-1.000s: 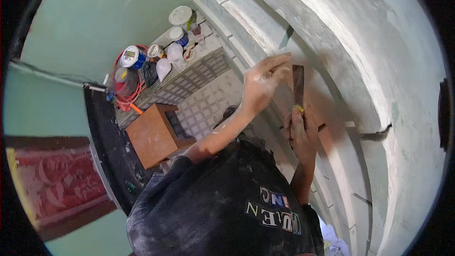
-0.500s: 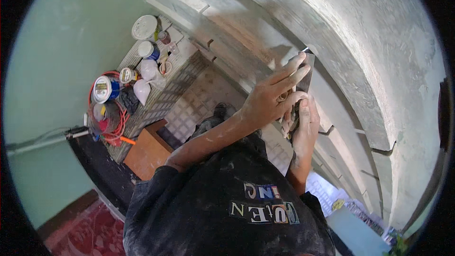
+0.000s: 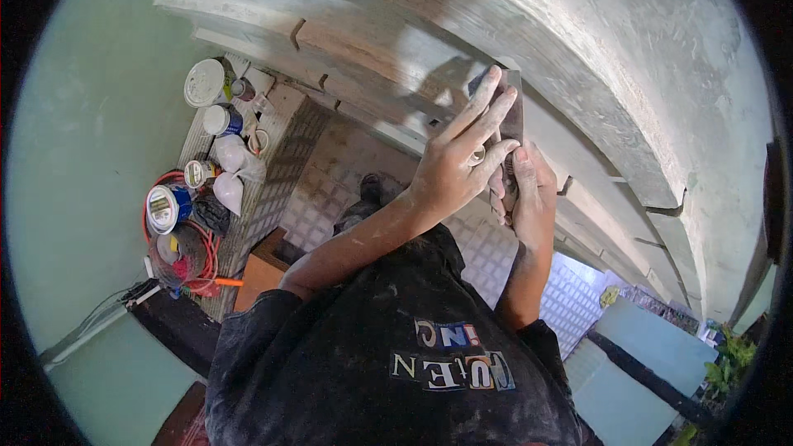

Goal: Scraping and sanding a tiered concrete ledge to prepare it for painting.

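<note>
I hold a scraper, with a flat, dark grey blade (image 3: 512,107), in both hands against the ridged plaster moulding (image 3: 570,128). My left hand (image 3: 454,157), dusty and wearing a ring, has two fingers stretched along the blade. Its thumb and other fingers bend round the lower part. My right hand (image 3: 533,190) is closed on the lower end, its thumb close to the left thumb. The palms and fingers hide the handle.
A ledge to the left bears several tubs, including a white-lidded tub (image 3: 206,83), plastic bags (image 3: 229,192) and a coiled red hose (image 3: 216,239). An orange-brown wooden box (image 3: 260,272) stands beside it. Tiled floor (image 3: 339,169) lies below; green plants (image 3: 731,367) show at lower right.
The view has swung, so the ledge and tubs sit further left. Both hands and the scraper appear slightly left and higher, still together at the moulding.
</note>
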Motion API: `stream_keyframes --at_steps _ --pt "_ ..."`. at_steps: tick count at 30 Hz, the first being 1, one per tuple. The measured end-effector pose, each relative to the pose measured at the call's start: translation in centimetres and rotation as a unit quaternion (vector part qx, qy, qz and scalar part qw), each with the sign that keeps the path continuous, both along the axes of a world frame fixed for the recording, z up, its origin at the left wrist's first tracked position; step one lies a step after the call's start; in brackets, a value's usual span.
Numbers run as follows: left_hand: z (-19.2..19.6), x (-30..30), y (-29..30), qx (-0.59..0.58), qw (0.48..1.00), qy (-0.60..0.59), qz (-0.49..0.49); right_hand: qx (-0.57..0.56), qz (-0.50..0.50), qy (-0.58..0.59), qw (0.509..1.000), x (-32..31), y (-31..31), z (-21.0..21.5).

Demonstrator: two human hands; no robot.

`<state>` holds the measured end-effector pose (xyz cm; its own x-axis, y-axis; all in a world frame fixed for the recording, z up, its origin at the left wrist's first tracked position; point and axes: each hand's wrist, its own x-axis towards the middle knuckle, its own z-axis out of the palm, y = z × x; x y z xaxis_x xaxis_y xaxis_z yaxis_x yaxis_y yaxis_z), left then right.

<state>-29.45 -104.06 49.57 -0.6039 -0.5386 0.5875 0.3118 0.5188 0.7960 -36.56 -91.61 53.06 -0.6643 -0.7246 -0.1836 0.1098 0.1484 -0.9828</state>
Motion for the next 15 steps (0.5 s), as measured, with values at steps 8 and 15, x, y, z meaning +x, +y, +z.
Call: stream_keyframes --at_steps 8,15 --pt "0.1 -0.8 2.0 0.06 0.997 -0.024 0.046 -0.013 0.066 -0.037 0.997 -1.8 0.2 0.4" --pt "0.5 -1.1 2.4 -0.019 0.991 -0.048 0.12 -0.054 0.113 -0.056 0.991 -2.3 0.7 0.3"
